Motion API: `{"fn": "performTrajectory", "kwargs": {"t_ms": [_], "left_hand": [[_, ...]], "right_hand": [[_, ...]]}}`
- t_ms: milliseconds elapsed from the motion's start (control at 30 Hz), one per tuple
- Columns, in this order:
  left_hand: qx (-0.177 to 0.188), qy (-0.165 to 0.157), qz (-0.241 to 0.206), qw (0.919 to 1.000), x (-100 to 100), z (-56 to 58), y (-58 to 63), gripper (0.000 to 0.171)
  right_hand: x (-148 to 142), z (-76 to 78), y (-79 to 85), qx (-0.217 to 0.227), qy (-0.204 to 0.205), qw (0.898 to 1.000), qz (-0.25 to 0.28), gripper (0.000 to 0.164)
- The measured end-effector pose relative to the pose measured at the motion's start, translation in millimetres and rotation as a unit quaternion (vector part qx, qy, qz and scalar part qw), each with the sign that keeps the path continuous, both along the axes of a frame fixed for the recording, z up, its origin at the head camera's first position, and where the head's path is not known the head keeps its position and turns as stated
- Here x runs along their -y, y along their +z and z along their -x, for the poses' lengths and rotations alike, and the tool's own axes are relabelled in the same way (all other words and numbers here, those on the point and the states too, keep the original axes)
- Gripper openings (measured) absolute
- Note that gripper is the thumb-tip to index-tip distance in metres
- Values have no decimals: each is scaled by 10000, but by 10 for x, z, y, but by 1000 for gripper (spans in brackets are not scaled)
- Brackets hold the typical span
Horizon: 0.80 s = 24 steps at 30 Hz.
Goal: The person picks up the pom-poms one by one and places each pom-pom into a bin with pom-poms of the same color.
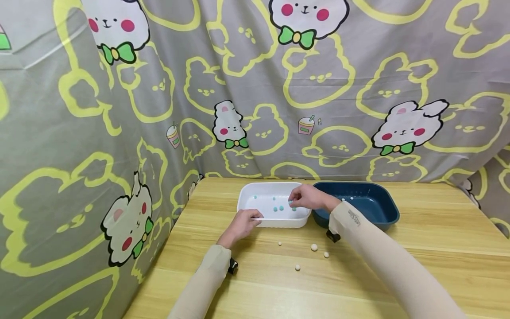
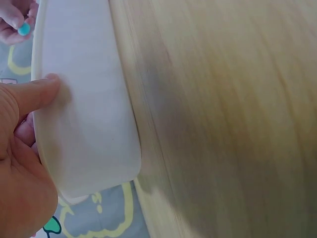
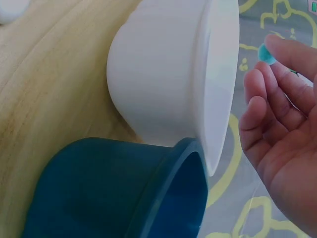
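Observation:
My left hand (image 1: 243, 225) grips the near rim of a white plastic basin (image 1: 282, 223), thumb against the outer wall and fingers over the inner side. Between thumb and fingertip, my right hand (image 1: 311, 196) pinches a small teal ball (image 3: 266, 54), held over the right part of that basin. Several more teal balls (image 1: 281, 208) lie scattered on the basin floor. In the left wrist view the held teal ball (image 2: 24, 29) shows at the top left, beyond the rim.
A dark blue basin (image 1: 378, 207) stands right beside the white one, with a few small white balls (image 1: 352, 198) in it. Several white balls (image 1: 314, 247) lie on the wooden table (image 1: 263, 283) in front. A patterned cloth (image 1: 255, 88) hangs behind and at the left.

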State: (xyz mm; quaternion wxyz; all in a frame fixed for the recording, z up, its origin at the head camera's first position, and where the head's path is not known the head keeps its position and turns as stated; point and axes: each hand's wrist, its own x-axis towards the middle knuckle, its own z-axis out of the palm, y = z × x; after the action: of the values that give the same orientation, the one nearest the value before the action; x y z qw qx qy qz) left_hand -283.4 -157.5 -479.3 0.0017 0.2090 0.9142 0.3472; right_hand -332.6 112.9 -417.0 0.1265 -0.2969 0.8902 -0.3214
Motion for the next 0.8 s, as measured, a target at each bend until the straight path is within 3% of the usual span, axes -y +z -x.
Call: {"fn": "performTrajectory", "kwargs": {"t_ms": [800], "left_hand": [[-29,-24,4,10000,-4,-4,3,7]], "right_hand": [[36,243,-147,128,-415,9991,29,14]]}}
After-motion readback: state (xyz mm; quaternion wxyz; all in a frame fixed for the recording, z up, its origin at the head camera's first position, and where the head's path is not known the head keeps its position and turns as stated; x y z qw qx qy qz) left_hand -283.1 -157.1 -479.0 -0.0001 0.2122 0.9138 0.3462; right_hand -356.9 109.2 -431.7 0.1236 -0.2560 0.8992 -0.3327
